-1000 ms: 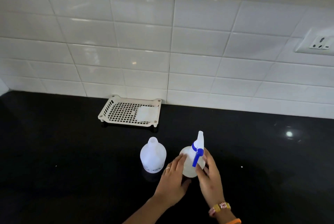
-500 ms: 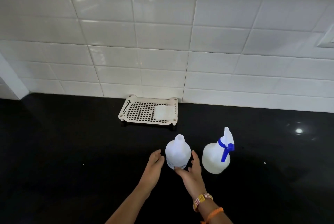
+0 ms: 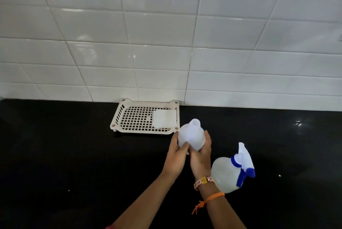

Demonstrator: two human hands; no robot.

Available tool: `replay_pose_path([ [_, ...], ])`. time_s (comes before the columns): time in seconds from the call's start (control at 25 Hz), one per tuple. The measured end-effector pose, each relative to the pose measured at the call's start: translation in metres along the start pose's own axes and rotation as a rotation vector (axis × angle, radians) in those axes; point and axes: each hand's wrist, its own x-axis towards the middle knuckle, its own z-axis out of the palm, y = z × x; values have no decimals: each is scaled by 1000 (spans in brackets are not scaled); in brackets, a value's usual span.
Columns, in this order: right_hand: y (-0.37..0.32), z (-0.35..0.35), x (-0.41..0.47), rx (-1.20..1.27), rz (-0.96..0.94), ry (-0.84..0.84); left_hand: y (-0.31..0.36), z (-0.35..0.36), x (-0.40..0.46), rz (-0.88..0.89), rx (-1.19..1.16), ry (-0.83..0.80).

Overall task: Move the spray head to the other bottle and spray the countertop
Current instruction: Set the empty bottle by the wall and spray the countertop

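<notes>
Nearest the camera, two bare forearms reach up from the bottom edge over the black countertop point(image 3: 64, 154), which is glossy and shows small bright glints on its right side. On the right wrist sit a beaded bracelet point(image 3: 203, 181) with a yellow tag and, lower down the arm, an orange braided thread point(image 3: 212, 197) with a loose tail.

Just right of that wrist stands the white spray bottle point(image 3: 224, 175), upright on the counter, untouched by either hand. Its spray head point(image 3: 244, 162) is on its neck: a white nozzle body with a blue collar and a blue trigger that hangs down toward the right.

A little farther on, both hands wrap the second bottle, an open-necked white bottle point(image 3: 192, 134) with no cap or sprayer. The left hand point(image 3: 176, 154) grips its left side with the thumb laid across the front of the body. The right hand point(image 3: 201, 153) grips the right side, fingers curled up along the bottle's wall. The two hands touch each other at the front, below the bottle's shoulder. Whether its base rests on the counter I cannot tell; the hands cover it.

Beyond the bottle, against the wall, is a cream perforated plastic tray point(image 3: 129, 117) on short feet, with a white square pad point(image 3: 163, 120) lying in its right half. The open bottle's shoulder overlaps the tray's near right corner in this view.

Behind everything rises a backsplash of glossy white tiles point(image 3: 166, 34).
</notes>
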Motion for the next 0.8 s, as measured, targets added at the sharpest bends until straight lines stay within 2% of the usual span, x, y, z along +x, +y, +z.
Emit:
replay_pose_path([
  [0.16,-18,16,72,68,45,125,9,17,86,-36,23,34],
  [0.36,-9,35,136,64,121,168,3,28,153,-105,30,98],
  [0.8,1,49,194,78,21,143,4,35,205,-13,-11,144],
])
